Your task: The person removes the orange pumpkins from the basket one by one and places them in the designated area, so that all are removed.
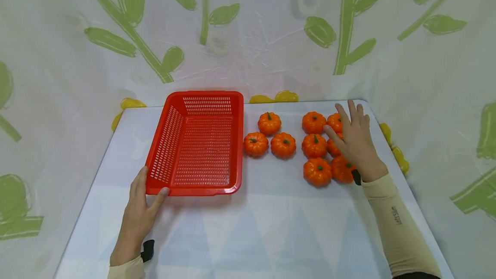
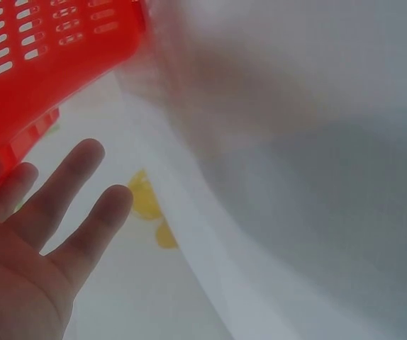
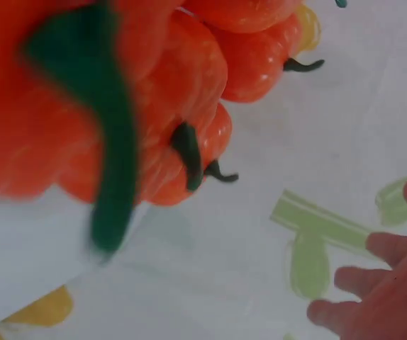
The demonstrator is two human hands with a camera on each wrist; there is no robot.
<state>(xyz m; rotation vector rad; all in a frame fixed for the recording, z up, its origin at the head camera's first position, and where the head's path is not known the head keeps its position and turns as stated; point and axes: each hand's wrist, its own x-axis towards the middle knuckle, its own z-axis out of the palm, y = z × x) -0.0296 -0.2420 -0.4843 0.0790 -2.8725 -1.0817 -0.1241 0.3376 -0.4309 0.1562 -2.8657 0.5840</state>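
My left hand (image 1: 139,210) is at the near left corner of a red plastic basket (image 1: 237,150), thumb by the front rim and straight fingers along the left side. In the left wrist view the extended fingers (image 2: 90,227) are spread beside the slotted basket wall (image 2: 62,71). My right hand (image 1: 354,143) hovers, fingers spread, over the right column of small orange pumpkins, partly hiding some. A near pumpkin (image 1: 317,172) with a green stem lies left of that hand. The right wrist view shows pumpkins (image 3: 189,78) close up, apart from the fingertips (image 3: 331,312).
Between the basket and the right group lie three more pumpkins: one at the back (image 1: 269,123), one by the basket wall (image 1: 255,144) and one beside it (image 1: 283,145). A pale cloth (image 1: 248,244) covers the table; a flower-printed curtain (image 1: 252,55) hangs behind.
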